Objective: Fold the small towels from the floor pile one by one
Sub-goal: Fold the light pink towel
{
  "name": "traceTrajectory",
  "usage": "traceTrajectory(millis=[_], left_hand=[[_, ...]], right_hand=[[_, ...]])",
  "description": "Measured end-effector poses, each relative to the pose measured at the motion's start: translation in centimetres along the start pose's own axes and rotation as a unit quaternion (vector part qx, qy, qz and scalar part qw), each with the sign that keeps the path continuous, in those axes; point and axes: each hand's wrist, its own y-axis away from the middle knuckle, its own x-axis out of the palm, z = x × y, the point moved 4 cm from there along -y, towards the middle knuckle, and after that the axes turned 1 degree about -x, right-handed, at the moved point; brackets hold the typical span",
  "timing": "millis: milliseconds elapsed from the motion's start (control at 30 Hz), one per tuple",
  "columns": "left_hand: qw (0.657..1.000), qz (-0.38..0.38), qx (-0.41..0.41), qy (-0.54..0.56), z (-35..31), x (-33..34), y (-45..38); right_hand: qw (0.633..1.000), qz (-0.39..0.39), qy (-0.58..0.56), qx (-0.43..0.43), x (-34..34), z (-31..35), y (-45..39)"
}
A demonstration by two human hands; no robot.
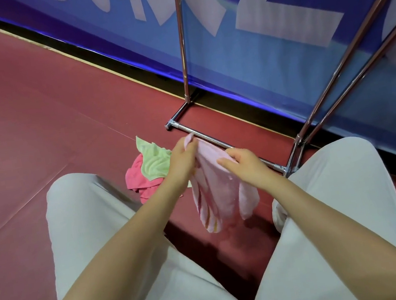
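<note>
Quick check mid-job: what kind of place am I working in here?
Probably a sports hall or event venue: red mat-like floor, a blue barrier banner with large white lettering, and a chrome rack frame beside it.

Towel pile (149, 170) on red floor (31, 110)

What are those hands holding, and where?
Both hands, left and right, grip the pale pink striped cloth towel along its upper edge; it hangs down.
</note>
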Motion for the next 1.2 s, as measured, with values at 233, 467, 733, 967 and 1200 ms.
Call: traceTrajectory(millis=[233,467,733,967,1200], left_hand=[[0.987,-0.148,-0.014,0.055,-0.5,-5.2,-2.8],[0.964,-0.237,-0.031,0.117,-1.0,-8.7,-3.4],[0.966,-0.254,0.040,0.037,-1.0,-10.3,-3.1],[0.965,-0.211,0.085,-0.133,-1.5,-9.6,-2.2],[0.989,-0.090,-0.086,-0.075,-0.8,-5.2,-0.5]], right_hand=[[0.999,0.015,0.035,0.023,0.7,-1.7,-0.3],[0.998,0.037,0.022,0.036,0.5,-1.8,0.2],[0.969,-0.036,-0.207,0.132,-0.7,-1.1,0.4],[0.967,-0.091,-0.167,0.168,-1.1,-1.7,0.3],[0.944,-0.142,-0.185,0.233,-1.6,-2.8,0.1]])
